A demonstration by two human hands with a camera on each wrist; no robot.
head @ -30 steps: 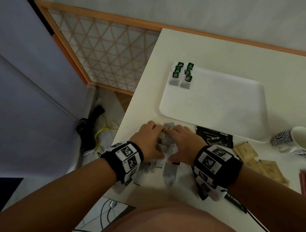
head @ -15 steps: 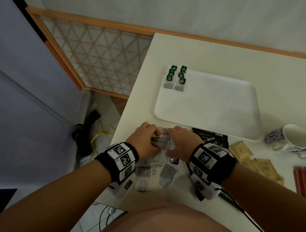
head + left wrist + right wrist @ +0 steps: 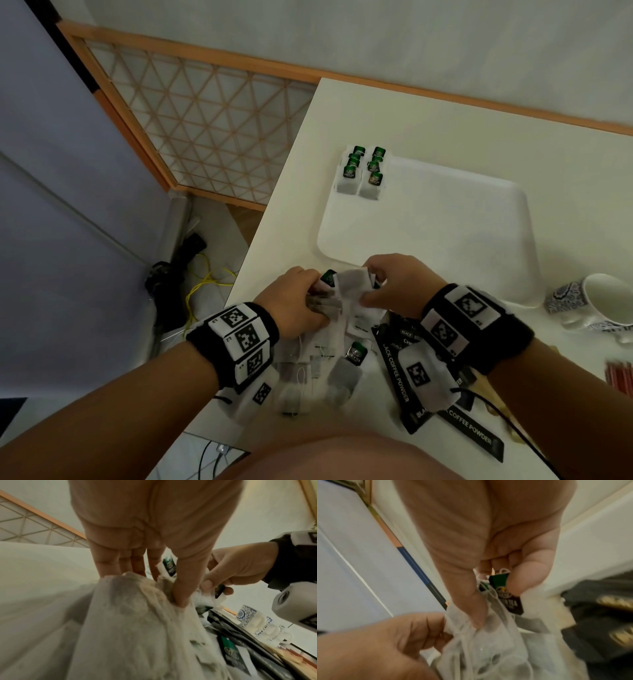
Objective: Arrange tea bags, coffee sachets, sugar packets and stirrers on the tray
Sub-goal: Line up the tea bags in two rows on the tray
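A white tray [image 3: 445, 222] lies on the table, with several green-tagged tea bags [image 3: 363, 171] lined up in its far left corner. Just in front of the tray's near edge both hands hold a bunch of white tea bags [image 3: 352, 291] lifted off the pile. My left hand [image 3: 301, 301] grips the bags from the left, thumb pressed into them [image 3: 180, 599]. My right hand [image 3: 394, 284] pinches bags and a green tag [image 3: 503, 588] between thumb and fingers. More tea bags [image 3: 329, 370] lie under the wrists.
Black coffee sachets [image 3: 397, 373] lie under my right wrist. Brown sugar packets [image 3: 493, 394] and red stirrers [image 3: 620, 377] sit at the right edge. A patterned mug [image 3: 596, 305] lies on its side right of the tray. The table's left edge is near my left hand.
Both hands have lifted the bunch of tea bags off the pile and moved slightly toward the tray; the bags hang between the hands now.
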